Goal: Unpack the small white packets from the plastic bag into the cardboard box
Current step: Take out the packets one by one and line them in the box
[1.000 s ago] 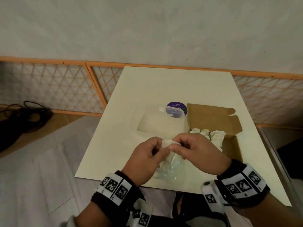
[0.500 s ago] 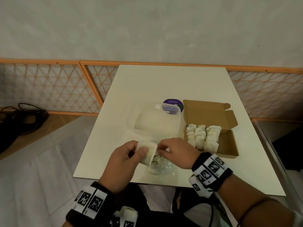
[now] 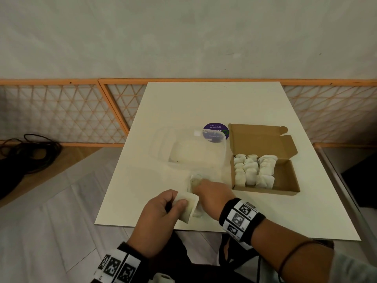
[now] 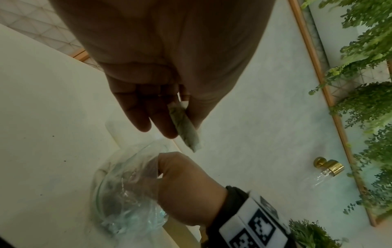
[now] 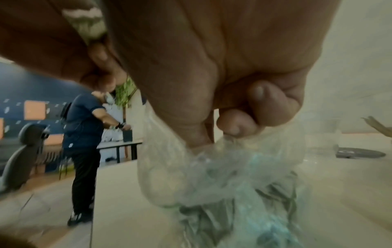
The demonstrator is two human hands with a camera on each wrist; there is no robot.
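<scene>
My left hand (image 3: pixel 173 203) pinches a small white packet (image 3: pixel 188 207) between thumb and fingers near the table's front edge; the same packet (image 4: pixel 185 129) shows edge-on in the left wrist view. Just right of it, my right hand (image 3: pixel 206 190) grips the crumpled clear plastic bag (image 3: pixel 194 180), whose wrinkled film (image 5: pixel 222 181) bunches under the curled fingers (image 5: pixel 237 125). The open cardboard box (image 3: pixel 285 176) sits to the right, several white packets (image 3: pixel 253 170) lined up in its left part, its right part bare.
A clear plastic container (image 3: pixel 195 152) stands behind the bag, a purple round lid (image 3: pixel 216 132) at its far corner. The white table (image 3: pixel 204 103) ends close to my wrists. An orange lattice fence (image 3: pixel 61 111) runs behind. Another person (image 5: pixel 84 134) stands far off.
My hands have parted and dropped toward the front edge: the left drew a packet out to the left, the right stayed gripping the bag. The view shifted, showing the box fully.
</scene>
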